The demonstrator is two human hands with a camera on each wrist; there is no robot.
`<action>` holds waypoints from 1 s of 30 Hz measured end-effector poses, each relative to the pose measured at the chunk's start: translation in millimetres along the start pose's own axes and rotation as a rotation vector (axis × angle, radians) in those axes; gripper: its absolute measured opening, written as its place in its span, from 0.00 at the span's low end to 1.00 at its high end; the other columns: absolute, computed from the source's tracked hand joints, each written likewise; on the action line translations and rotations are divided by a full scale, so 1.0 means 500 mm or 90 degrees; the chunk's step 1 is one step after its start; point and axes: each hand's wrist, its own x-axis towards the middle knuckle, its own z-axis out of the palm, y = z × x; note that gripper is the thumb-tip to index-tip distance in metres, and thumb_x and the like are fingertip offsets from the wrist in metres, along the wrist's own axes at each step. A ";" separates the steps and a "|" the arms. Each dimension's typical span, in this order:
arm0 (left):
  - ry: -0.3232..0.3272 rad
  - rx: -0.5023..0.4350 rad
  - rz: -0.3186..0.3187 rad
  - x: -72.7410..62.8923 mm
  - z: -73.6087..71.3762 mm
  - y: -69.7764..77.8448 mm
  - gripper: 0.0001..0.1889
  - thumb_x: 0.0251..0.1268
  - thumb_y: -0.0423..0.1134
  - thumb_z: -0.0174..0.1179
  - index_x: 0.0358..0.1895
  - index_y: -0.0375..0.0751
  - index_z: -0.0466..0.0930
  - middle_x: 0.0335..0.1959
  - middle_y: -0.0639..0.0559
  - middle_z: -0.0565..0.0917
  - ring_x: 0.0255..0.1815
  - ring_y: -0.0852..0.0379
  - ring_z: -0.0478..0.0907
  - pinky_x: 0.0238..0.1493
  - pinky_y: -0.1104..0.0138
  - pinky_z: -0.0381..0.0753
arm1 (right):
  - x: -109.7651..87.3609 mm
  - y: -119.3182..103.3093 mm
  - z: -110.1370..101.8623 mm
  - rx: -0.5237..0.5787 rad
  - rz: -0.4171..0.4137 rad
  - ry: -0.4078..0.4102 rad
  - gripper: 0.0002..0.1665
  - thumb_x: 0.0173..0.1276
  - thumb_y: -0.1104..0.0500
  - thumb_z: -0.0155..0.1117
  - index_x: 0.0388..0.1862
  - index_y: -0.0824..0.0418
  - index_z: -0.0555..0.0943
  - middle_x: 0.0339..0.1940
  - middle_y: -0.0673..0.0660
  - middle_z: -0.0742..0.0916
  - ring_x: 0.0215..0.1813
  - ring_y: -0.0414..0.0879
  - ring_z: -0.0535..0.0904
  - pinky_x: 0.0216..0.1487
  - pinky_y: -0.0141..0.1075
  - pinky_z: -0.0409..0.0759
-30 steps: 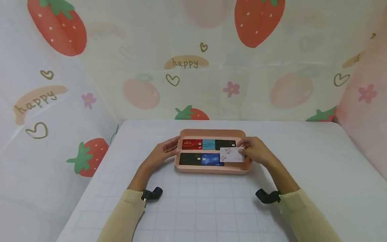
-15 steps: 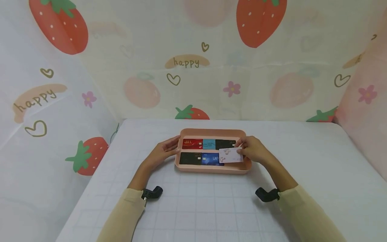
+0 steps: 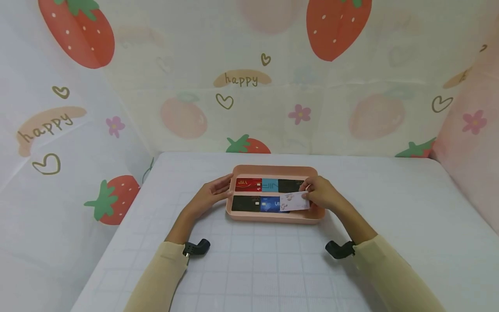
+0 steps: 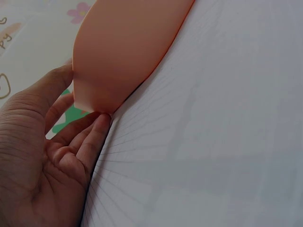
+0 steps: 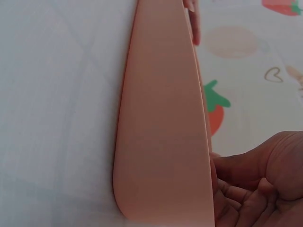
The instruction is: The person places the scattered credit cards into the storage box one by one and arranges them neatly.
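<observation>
My right hand (image 3: 321, 193) pinches a white card (image 3: 293, 202) with a small floral print. This card hangs over the right part of a blue VIP card (image 3: 269, 204) in a shallow pink tray (image 3: 273, 219). Left of the blue card lies a black card (image 3: 244, 203). Along the far row sit a red VIP card (image 3: 247, 185), a light blue card (image 3: 270, 185) and another black card (image 3: 287, 186), partly behind my right fingers. My left hand (image 4: 42, 137) holds the tray's left end, thumb near the rim and fingertips low on its side. The right wrist view hides the cards behind the tray wall.
The tray stands on a white table (image 3: 249, 264) with a faint grid pattern. Behind the table and at both sides hangs a printed cloth (image 3: 335, 86) with strawberries and flowers. A dark wrist camera (image 3: 196, 247) sits on each wrist.
My right hand has shifted left with the white card, which now covers more of the blue card and tilts slightly. My left hand and the tray stay put.
</observation>
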 end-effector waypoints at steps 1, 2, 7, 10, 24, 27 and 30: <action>0.001 0.000 -0.001 0.000 0.000 0.001 0.34 0.72 0.38 0.64 0.78 0.45 0.63 0.77 0.46 0.66 0.75 0.47 0.67 0.72 0.59 0.68 | 0.001 -0.001 0.000 0.002 0.003 -0.001 0.08 0.71 0.71 0.62 0.47 0.71 0.81 0.36 0.63 0.82 0.19 0.46 0.79 0.24 0.34 0.83; 0.001 0.000 -0.001 0.000 0.000 0.002 0.34 0.72 0.38 0.64 0.78 0.45 0.63 0.77 0.46 0.66 0.75 0.48 0.67 0.72 0.59 0.68 | 0.001 -0.002 0.000 0.003 0.002 -0.001 0.08 0.71 0.71 0.62 0.47 0.71 0.81 0.36 0.63 0.82 0.19 0.46 0.79 0.24 0.34 0.83; 0.002 0.005 -0.004 0.001 -0.001 0.003 0.35 0.72 0.39 0.64 0.79 0.46 0.62 0.77 0.47 0.66 0.75 0.49 0.67 0.71 0.61 0.68 | 0.005 0.000 0.003 0.007 -0.008 -0.004 0.07 0.71 0.70 0.62 0.46 0.71 0.80 0.32 0.62 0.82 0.18 0.45 0.79 0.23 0.34 0.83; 0.003 0.005 -0.009 0.000 -0.001 0.003 0.35 0.72 0.39 0.64 0.79 0.47 0.63 0.77 0.48 0.66 0.75 0.49 0.67 0.71 0.61 0.69 | 0.006 0.003 0.005 0.008 -0.007 -0.007 0.06 0.71 0.71 0.62 0.45 0.71 0.80 0.29 0.60 0.81 0.17 0.45 0.78 0.22 0.33 0.81; 0.002 -0.011 -0.008 -0.004 0.000 0.001 0.34 0.72 0.37 0.63 0.79 0.45 0.62 0.77 0.47 0.66 0.76 0.48 0.66 0.71 0.60 0.68 | 0.005 -0.005 0.008 -0.028 0.015 -0.022 0.07 0.69 0.72 0.61 0.45 0.71 0.81 0.30 0.60 0.79 0.19 0.44 0.79 0.22 0.32 0.81; 0.003 -0.010 -0.011 -0.004 0.000 0.003 0.34 0.72 0.38 0.64 0.79 0.46 0.63 0.77 0.47 0.66 0.75 0.48 0.66 0.71 0.60 0.68 | 0.005 -0.007 0.008 -0.031 0.018 -0.026 0.07 0.69 0.72 0.61 0.45 0.72 0.81 0.29 0.60 0.79 0.18 0.44 0.79 0.22 0.32 0.81; 0.005 -0.009 -0.013 -0.004 0.000 0.004 0.34 0.72 0.39 0.64 0.78 0.47 0.63 0.77 0.48 0.66 0.75 0.49 0.67 0.71 0.59 0.68 | 0.006 -0.010 0.008 -0.035 0.019 -0.032 0.07 0.70 0.72 0.60 0.45 0.72 0.81 0.27 0.60 0.80 0.19 0.45 0.78 0.22 0.31 0.80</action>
